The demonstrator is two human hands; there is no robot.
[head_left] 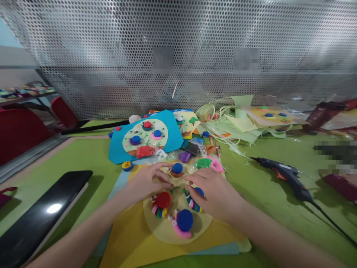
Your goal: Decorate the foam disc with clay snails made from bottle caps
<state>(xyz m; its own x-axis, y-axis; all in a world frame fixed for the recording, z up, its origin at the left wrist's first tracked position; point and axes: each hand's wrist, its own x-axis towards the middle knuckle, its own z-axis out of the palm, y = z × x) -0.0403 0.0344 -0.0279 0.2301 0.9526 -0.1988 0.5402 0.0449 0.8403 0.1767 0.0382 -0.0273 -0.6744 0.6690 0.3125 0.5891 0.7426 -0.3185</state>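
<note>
Both my hands rest on a pale yellow paper circle (164,230) glued on a yellow sheet (131,238). On the circle sit clay snails with bottle-cap shells: a red one (162,201), a blue one (184,220) and another blue one (177,168) further back. My left hand (146,181) has its fingers curled and pinched near the circle's middle. My right hand (214,193) lies over a striped snail (192,204), fingertips drawn together close to the left fingertips. What they pinch is too small to make out.
A black phone (41,216) lies at the left. A blue sheet with a similar snail picture (145,136) lies behind. Clay pieces and plastic wrap (195,152) are scattered centre. A glue gun (284,175) lies at the right. Green paper scraps (240,123) and perforated metal screen (195,48) stand behind.
</note>
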